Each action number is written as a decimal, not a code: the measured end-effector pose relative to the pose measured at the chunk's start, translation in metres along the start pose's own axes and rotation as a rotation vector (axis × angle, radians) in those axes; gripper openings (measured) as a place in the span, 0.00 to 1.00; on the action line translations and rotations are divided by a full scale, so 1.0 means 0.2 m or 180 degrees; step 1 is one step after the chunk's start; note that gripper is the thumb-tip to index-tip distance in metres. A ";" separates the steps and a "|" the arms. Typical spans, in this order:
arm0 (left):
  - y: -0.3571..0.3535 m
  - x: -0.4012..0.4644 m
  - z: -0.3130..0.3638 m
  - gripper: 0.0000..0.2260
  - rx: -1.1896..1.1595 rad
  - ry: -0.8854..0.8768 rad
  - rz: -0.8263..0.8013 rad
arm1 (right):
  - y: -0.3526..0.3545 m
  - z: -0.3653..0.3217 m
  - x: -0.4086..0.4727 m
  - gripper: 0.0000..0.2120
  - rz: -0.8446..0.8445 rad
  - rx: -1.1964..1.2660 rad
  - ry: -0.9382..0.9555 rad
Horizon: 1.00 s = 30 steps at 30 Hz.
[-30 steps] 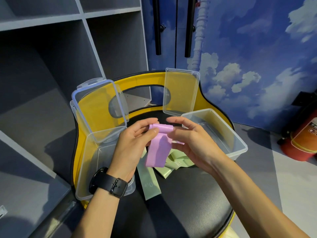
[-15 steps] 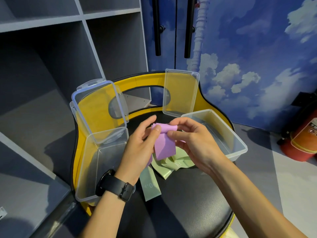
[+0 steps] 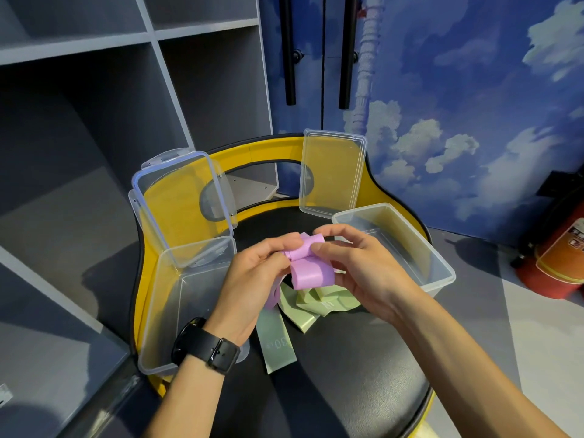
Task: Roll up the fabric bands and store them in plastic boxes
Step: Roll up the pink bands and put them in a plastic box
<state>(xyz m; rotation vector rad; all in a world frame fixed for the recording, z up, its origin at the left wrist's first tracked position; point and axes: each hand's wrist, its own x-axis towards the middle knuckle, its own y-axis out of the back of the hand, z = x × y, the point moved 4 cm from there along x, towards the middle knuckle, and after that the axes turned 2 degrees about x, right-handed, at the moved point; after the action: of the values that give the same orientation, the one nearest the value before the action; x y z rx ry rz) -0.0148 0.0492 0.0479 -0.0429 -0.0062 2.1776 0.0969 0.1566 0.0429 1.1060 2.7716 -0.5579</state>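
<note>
A purple fabric band (image 3: 311, 270) is held above the black seat, partly wound into a small roll at its top. My left hand (image 3: 252, 286) pinches the roll's left side and my right hand (image 3: 360, 273) grips its right side with thumb and fingers. A loose tail of the purple band hangs under my left palm. Beneath my hands lies a crumpled pale green band (image 3: 316, 306) with one strip reaching toward me. An open clear plastic box (image 3: 164, 311) stands at the left and another open clear box (image 3: 439, 267) at the right, both with nothing visible inside.
The boxes sit on a black chair seat (image 3: 347, 374) with a yellow curved backrest (image 3: 252, 153). Each box lid stands upright against the backrest. Grey shelving fills the left. A red fire extinguisher (image 3: 559, 260) stands on the floor at the right.
The hanging length of the purple band has shortened as more of it got wound into the roll. Both hands stayed in about the same place above the seat.
</note>
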 end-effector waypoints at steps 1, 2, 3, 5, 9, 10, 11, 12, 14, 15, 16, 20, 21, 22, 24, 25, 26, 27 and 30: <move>0.00 0.00 0.00 0.14 -0.0071 0.0045 -0.0011 | 0.00 0.00 0.00 0.09 -0.0024 0.0049 0.0029; -0.01 0.00 -0.01 0.12 -0.0134 0.0089 -0.0013 | -0.01 0.00 0.00 0.10 -0.0063 0.0085 0.0053; -0.01 0.00 -0.02 0.11 -0.0166 0.0130 -0.0001 | -0.01 0.00 0.00 0.10 -0.0100 0.0103 0.0071; 0.00 0.01 -0.03 0.10 -0.0100 0.0170 0.0072 | -0.02 0.00 0.00 0.10 -0.0156 0.0099 0.0089; 0.02 0.02 -0.03 0.09 0.0061 0.0094 0.0089 | -0.02 0.00 -0.01 0.13 -0.0160 -0.0007 0.0048; 0.02 0.02 -0.03 0.10 0.0073 0.0071 0.0072 | -0.02 0.00 -0.01 0.14 -0.0146 0.0002 -0.0004; 0.02 0.02 -0.03 0.10 0.0093 0.0044 0.0064 | -0.01 0.00 -0.01 0.16 -0.0148 0.0038 -0.0075; 0.02 0.02 -0.02 0.11 0.0107 0.0016 0.0069 | -0.01 0.00 -0.01 0.17 -0.0181 0.0086 -0.0160; 0.03 0.01 -0.02 0.12 0.0151 -0.0032 0.0094 | -0.01 0.00 -0.01 0.16 -0.0316 0.0125 -0.0311; 0.03 0.01 -0.02 0.12 0.0172 -0.0031 0.0101 | -0.01 0.00 -0.01 0.15 -0.0379 0.0090 -0.0349; 0.03 0.01 -0.02 0.12 0.0168 -0.0016 0.0097 | -0.01 0.00 -0.01 0.13 -0.0418 0.0033 -0.0358; 0.02 0.01 -0.03 0.11 0.0013 0.0059 -0.0004 | -0.02 0.01 -0.01 0.09 -0.0302 0.0098 -0.0241; 0.02 0.01 -0.03 0.13 -0.0070 0.0081 -0.0021 | -0.02 0.01 -0.01 0.10 -0.0265 0.0235 -0.0199; 0.02 0.01 -0.03 0.14 -0.0172 0.0127 0.0015 | -0.02 0.01 0.00 0.10 -0.0239 0.0356 -0.0146; 0.02 0.02 -0.04 0.14 -0.0271 0.0242 0.0188 | -0.03 0.01 0.00 0.11 -0.0195 0.0443 -0.0001; 0.03 0.02 -0.04 0.13 -0.0278 0.0291 0.0258 | -0.03 0.01 0.00 0.11 -0.0176 0.0432 0.0062; 0.03 0.01 -0.05 0.12 -0.0282 0.0323 0.0312 | -0.03 0.01 0.00 0.11 -0.0157 0.0395 0.0095; 0.03 0.02 -0.05 0.12 -0.0257 0.0320 0.0349 | -0.03 0.01 0.00 0.11 -0.0151 0.0332 0.0099; 0.04 0.02 -0.05 0.11 -0.0123 0.0227 0.0409 | -0.04 0.01 0.00 0.09 -0.0214 -0.0002 0.0017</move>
<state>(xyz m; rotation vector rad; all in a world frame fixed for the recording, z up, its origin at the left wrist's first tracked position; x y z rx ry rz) -0.0242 0.0473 0.0379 -0.1465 -0.0049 2.3031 0.0913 0.1496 0.0431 1.0187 2.8224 -0.5621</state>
